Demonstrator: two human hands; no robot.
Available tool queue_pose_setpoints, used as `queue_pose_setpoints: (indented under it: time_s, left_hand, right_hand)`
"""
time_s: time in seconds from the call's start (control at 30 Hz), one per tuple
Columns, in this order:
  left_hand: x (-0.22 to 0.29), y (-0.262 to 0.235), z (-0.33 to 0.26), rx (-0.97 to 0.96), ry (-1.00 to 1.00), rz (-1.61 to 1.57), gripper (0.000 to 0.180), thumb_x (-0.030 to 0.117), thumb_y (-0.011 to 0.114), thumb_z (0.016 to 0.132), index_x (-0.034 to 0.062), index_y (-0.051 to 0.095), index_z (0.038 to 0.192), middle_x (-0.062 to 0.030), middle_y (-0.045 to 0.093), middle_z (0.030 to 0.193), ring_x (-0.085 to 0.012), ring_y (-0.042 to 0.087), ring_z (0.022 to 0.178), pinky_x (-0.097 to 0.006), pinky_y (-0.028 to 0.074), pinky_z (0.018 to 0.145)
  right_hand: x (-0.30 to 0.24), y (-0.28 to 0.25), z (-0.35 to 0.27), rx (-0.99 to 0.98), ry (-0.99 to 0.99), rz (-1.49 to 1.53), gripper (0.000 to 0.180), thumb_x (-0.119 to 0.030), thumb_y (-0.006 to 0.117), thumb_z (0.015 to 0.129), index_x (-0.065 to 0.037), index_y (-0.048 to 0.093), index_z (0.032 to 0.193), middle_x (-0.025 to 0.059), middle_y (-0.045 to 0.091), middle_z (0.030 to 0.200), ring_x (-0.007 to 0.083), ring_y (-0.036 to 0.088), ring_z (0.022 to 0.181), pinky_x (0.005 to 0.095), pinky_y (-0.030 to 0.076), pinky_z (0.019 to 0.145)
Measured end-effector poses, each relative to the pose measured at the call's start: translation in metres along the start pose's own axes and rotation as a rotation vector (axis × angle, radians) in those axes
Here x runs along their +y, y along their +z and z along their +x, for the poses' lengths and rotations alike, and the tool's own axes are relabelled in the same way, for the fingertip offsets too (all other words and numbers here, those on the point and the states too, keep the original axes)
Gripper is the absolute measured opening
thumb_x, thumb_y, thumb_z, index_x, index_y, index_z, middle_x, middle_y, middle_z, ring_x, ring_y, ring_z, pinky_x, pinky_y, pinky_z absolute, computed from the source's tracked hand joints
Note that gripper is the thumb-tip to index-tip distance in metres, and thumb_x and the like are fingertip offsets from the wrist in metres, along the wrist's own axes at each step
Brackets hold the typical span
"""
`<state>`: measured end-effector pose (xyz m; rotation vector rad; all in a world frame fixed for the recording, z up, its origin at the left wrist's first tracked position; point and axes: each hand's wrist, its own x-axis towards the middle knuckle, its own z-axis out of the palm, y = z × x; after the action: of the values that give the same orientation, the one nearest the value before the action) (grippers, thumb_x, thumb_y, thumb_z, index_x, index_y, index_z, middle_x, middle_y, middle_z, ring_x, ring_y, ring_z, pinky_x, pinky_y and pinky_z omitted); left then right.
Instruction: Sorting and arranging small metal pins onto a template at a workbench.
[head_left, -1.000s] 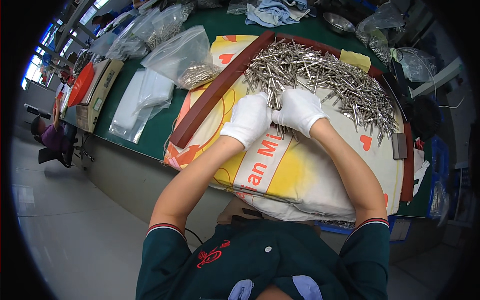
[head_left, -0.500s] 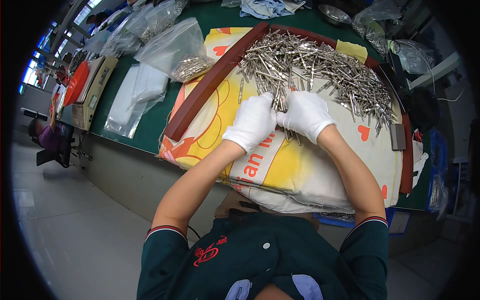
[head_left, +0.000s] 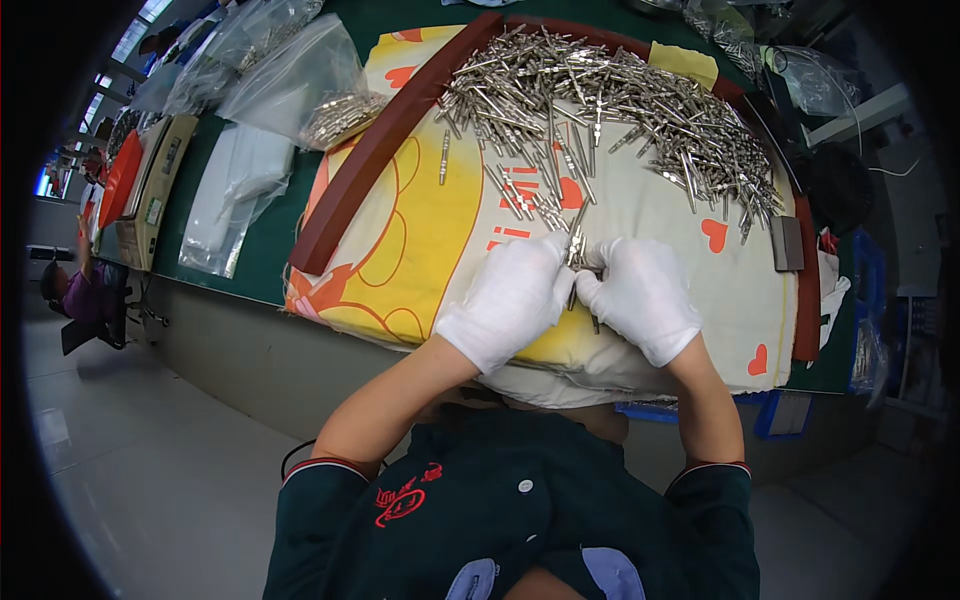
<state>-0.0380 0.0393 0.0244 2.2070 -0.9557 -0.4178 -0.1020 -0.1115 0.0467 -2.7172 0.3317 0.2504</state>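
Both my hands wear white cloth gloves and meet near the front of a cloth-covered work surface [head_left: 640,205]. Between my left hand [head_left: 505,300] and my right hand [head_left: 645,298] is a small bunch of slim silver metal bits [head_left: 576,247], shaped like double-ended screwdriver bits. The fingers of both hands are closed round the bunch, and some ends stick out above and below. A few loose bits [head_left: 515,192] lie just beyond the left hand. Farther back spreads a large heap of the same bits [head_left: 590,80]. The fingertips are partly hidden.
A dark red wooden rail [head_left: 385,150] edges the cloth on the left; another red rail [head_left: 808,310] runs along the right, beside a grey block [head_left: 787,243]. Clear plastic bags [head_left: 300,85] and flat empty bags [head_left: 235,195] lie left. A person [head_left: 88,290] sits far left.
My hands have drawn back toward me, away from the heap, with the bunch of bits between them. Several bits now lie loose on the cloth behind them. The view has shifted slightly.
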Motion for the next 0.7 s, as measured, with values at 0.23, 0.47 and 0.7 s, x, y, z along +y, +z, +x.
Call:
queue_pose_setpoints:
  time_s: [0.23, 0.47, 0.7]
  left_hand:
    - [-0.004, -0.013, -0.014, -0.037, 0.076, 0.258, 0.066, 0.042, 0.076, 0.078, -0.0013, 0.057, 0.124, -0.0181, 0.064, 0.095, -0.035, 0.063, 0.085, -0.042, 0.05, 0.075]
    - [-0.006, 0.006, -0.001, 0.103, 0.323, 0.35, 0.109, 0.059, 0.083, 0.058, -0.0013, 0.044, 0.139, -0.0259, 0.042, 0.14, -0.0426, 0.042, 0.129, -0.051, 0.035, 0.107]
    - [-0.003, 0.02, 0.0, 0.061, 0.36, 0.312, 0.093, 0.048, 0.081, 0.069, -0.0031, 0.045, 0.137, -0.027, 0.041, 0.142, -0.0446, 0.041, 0.13, -0.051, 0.034, 0.108]
  right_hand:
    - [0.027, -0.01, -0.021, 0.143, 0.055, 0.715, 0.009, -0.001, 0.067, 0.079, -0.002, 0.068, 0.087, 0.0062, 0.056, 0.062, 0.0197, 0.05, 0.05, 0.0311, 0.043, 0.051]
    - [0.067, 0.021, -0.046, 0.595, -0.634, -0.073, 0.031, -0.001, 0.072, 0.069, -0.012, 0.063, 0.097, 0.002, 0.054, 0.075, 0.0218, 0.053, 0.067, 0.0354, 0.042, 0.062]
    - [0.057, 0.032, -0.055, 0.44, -0.532, -0.156, 0.018, -0.01, 0.063, 0.073, -0.011, 0.057, 0.09, 0.0031, 0.047, 0.075, 0.0221, 0.051, 0.072, 0.0352, 0.04, 0.065]
